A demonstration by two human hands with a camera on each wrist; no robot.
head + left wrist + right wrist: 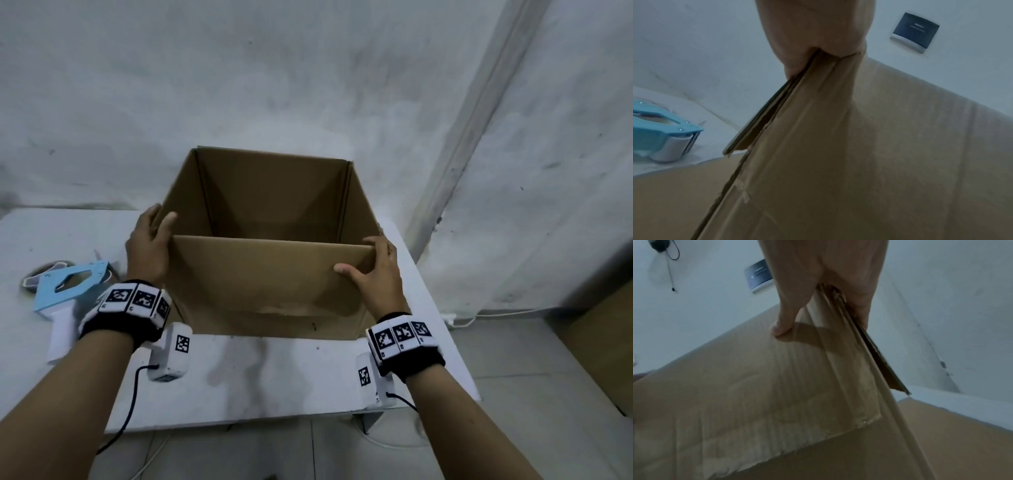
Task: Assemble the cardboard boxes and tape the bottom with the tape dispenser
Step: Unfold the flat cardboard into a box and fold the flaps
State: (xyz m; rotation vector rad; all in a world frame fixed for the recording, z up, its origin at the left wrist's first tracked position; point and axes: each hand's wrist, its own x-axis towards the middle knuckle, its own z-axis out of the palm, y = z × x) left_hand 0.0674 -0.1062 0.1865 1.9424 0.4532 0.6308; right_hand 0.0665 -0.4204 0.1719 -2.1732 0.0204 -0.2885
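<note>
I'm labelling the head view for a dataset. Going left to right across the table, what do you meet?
Tape dispenser → left hand gripping the box's near-left corner → cardboard box → right hand gripping its near-right corner.

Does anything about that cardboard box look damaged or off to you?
A little. The cardboard box looks reused: its near wall shows a scuffed pale patch low down, and the right wrist view shows old clear tape on it. The corner edges under the left hand and right hand look ragged.
</note>
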